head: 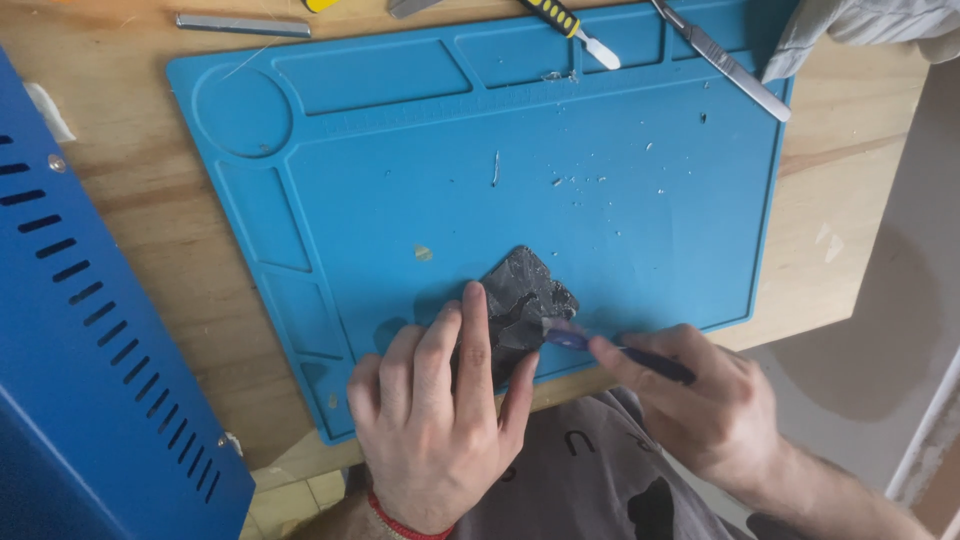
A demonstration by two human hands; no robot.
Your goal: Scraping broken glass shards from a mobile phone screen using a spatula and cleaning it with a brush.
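Observation:
My left hand (435, 410) presses flat on a dark, cracked slab-like part (525, 290) that lies near the front edge of a blue work mat (400, 170); the fingers cover its near half. My right hand (700, 395) grips a thin blue-handled pry tool (610, 350), whose tip touches the part's right edge beside my left index finger. A red band circles my left wrist.
A blue metal case with vent slots (90, 340) stands at the left on the wooden table (850, 220). At the mat's far edge lie a yellow-black handled tool (570, 25), a metal scalpel (725, 62), a grey bar (243, 25) and a cloth (860, 25). Small debris dots the mat.

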